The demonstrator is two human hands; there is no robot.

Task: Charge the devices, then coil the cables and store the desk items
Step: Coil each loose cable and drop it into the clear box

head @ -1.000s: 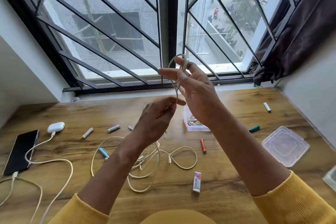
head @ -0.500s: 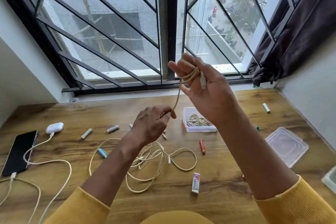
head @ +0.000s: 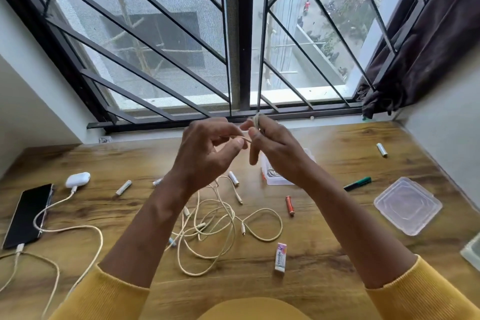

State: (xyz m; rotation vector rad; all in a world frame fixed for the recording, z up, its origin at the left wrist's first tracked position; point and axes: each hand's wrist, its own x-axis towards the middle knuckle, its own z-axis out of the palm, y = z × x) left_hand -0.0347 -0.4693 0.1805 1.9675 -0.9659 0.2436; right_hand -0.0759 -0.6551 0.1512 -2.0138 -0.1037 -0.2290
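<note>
Both hands are raised above the wooden worktop (head: 337, 262), close together in front of the window sill. The right hand (head: 275, 145) has a small coil of cream cable (head: 257, 120) wound round its upper fingers, its grip curled round the loops. The left hand (head: 207, 153) pinches the short free end of that cable (head: 244, 139) between thumb and forefinger, just left of the right hand's grip. Below both grips lies a loose tangle of cream cables (head: 220, 226), with an orange battery (head: 290, 206) and a boxed eraser (head: 280, 257) to its right. Behind the right wrist sits a small clear container (head: 272, 176) holding a coiled cable; its lid (head: 407, 205) lies well to the right. Far left of the grips, a phone (head: 28, 215) and a white earbuds case (head: 77, 179) each have a cable plugged in.
</note>
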